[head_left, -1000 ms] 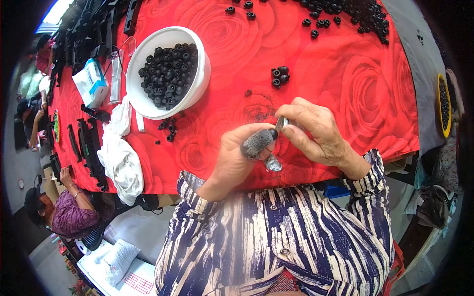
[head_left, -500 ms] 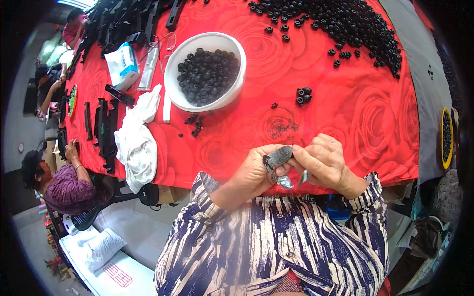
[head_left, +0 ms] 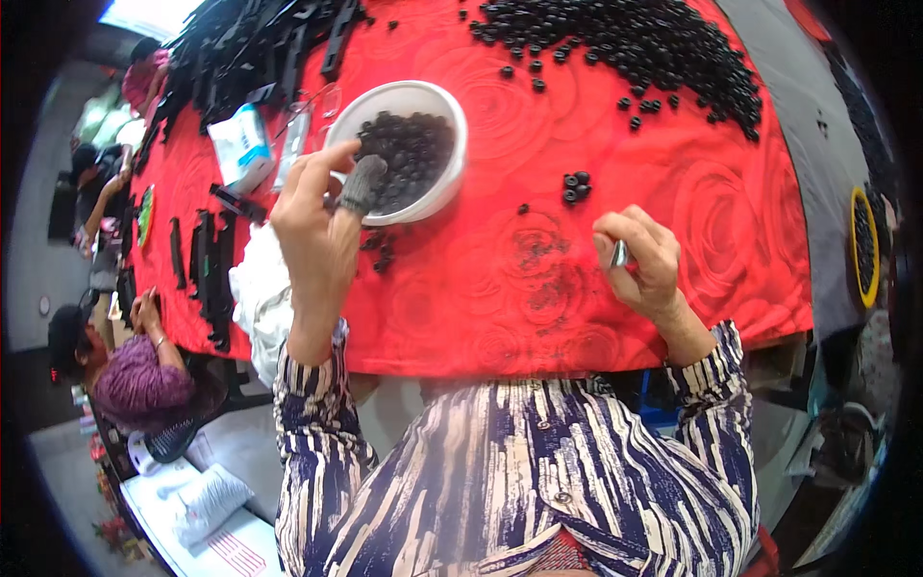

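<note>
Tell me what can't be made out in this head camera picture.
All in the head view:
Metal tool: mostly hidden by the right hand, so its full shape is unclear.
White bowl: left side covered by the left hand.
Black parts in the bowl: too small and crowded to count.
Pile of black parts: cut off by the top edge.

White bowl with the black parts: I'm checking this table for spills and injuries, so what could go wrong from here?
The left hand is over the left side of the white bowl; a knock might tip out some black parts.

The loose pieces on the cloth beside the bowl could be brushed away.

The right hand grips a small metal tool barehanded; if its edge is sharp, which I can't tell, it might nick a finger.
</note>
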Tool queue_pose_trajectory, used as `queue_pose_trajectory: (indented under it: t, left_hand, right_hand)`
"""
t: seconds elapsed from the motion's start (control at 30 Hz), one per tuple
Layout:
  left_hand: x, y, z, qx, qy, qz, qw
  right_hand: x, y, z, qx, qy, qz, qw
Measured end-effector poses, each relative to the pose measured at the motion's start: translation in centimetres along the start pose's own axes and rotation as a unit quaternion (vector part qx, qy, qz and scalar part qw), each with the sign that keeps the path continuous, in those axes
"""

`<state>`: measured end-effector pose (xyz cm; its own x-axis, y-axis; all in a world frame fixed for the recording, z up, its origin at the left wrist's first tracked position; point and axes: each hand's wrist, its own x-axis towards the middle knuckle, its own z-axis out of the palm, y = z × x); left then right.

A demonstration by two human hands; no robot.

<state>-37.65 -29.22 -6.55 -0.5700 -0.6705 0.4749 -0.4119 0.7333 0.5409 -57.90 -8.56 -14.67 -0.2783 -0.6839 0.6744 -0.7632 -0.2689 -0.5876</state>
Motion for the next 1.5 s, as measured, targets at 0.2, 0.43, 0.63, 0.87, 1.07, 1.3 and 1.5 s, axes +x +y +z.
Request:
queue_pose_trajectory:
  t: [0.2,0.43,0.63,0.87,1.07,1.3,1.5]
  left_hand:
    - [-1.9,5.3,7.9,-0.052,-0.127,0.188,0.973]
    - [-2.2,4.7,14.8,0.018,-0.254,0.140,0.957]
    - [-1.6,4.9,15.4,0.014,-0.266,0.136,0.954]
    - [-5.1,3.6,10.6,-0.640,-0.362,-0.343,0.584]
    - [-8.7,3.3,10.4,-0.731,-0.373,-0.428,0.378]
    - [-8.9,3.3,9.3,-0.724,-0.392,-0.427,0.375]
    - [-9.4,4.4,9.8,-0.725,-0.356,-0.452,0.377]
  right_hand:
    - [0.1,1.0,-1.4,-0.019,0.044,0.077,0.996]
    - [0.2,1.4,-0.8,-0.031,0.027,0.094,0.995]
    - [0.0,1.4,-0.6,-0.034,0.012,0.087,0.996]
    - [-0.1,-1.1,-0.2,0.043,-0.033,0.032,0.998]
    - [-0.8,-1.6,0.7,0.113,-0.068,0.024,0.991]
    - [0.6,-1.5,-0.6,0.260,-0.237,0.140,0.926]
    - [0.4,-1.8,-0.5,0.247,-0.185,0.153,0.939]
